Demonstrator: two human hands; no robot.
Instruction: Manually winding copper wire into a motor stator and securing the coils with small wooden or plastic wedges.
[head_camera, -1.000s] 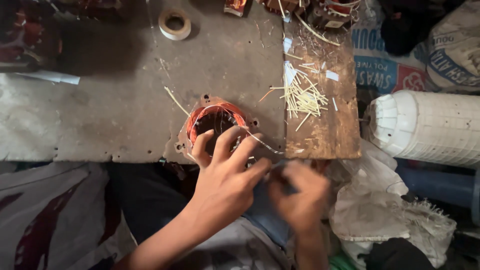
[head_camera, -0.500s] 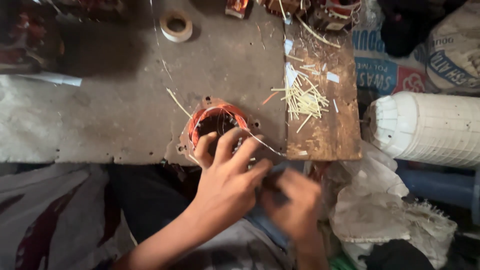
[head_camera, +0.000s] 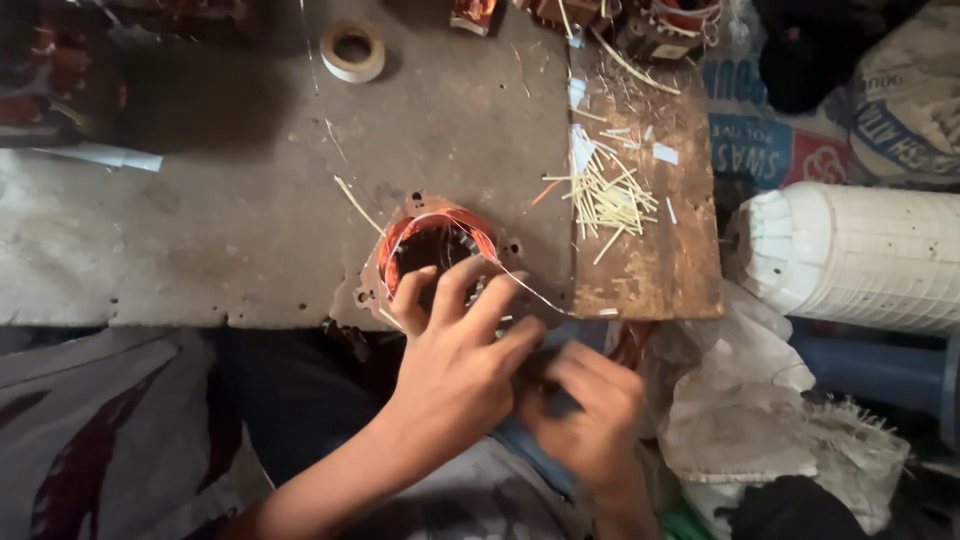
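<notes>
The motor stator (head_camera: 437, 250) with copper-red winding sits in a hole near the front edge of the grey work board (head_camera: 200, 230), its round opening facing up, so its axis points toward the camera. Compared with 1 second ago, the left hand (head_camera: 455, 360) has moved only a little: its fingers remain spread over the near rim of the stator, touching the coil, not closed around anything. The right hand (head_camera: 590, 420) has shifted slightly lower and is blurred; whether it grips something cannot be told. A thin pale wire (head_camera: 520, 285) runs from the winding toward the hands. The work seems to continue at the same place. On the wooden plank (head_camera: 650, 270) lie thin pale sticks (head_camera: 605, 195), and a tape roll (head_camera: 352, 50) lies farther away.
</notes>
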